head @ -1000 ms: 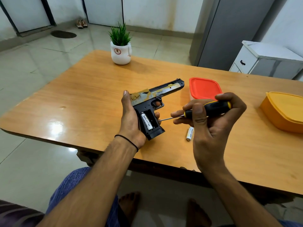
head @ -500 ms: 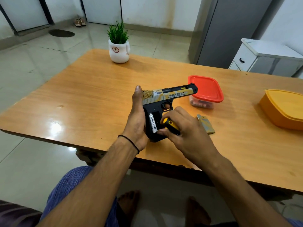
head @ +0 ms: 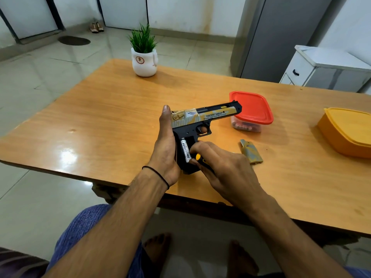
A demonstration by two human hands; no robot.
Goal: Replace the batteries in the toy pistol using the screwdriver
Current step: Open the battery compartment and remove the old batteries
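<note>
1. Two hands are seen. One pistol is gripped by the left hand and held above the table, muzzle pointing right, with a fingertip showing inside the trigger guard.
2. One screwdriver is held in the curled fingers of the right hand. Only part of its yellow-and-black handle is shown, and its tip is hidden.
3. One battery is counted, seated upright in the opened grip, with the right fingertips laid against it.
4. One cover is laid flat on the table, just right of the right hand.
5. Two lidded boxes are counted, one red-lidded and one yellow, along with one potted plant.
6. A second ago the screwdriver was held away from the pistol with its shaft aimed at the grip. The right hand has since been brought against the grip.
7. A loose battery seen on the table then is out of sight now, and the cover, hidden then, is exposed.
</note>
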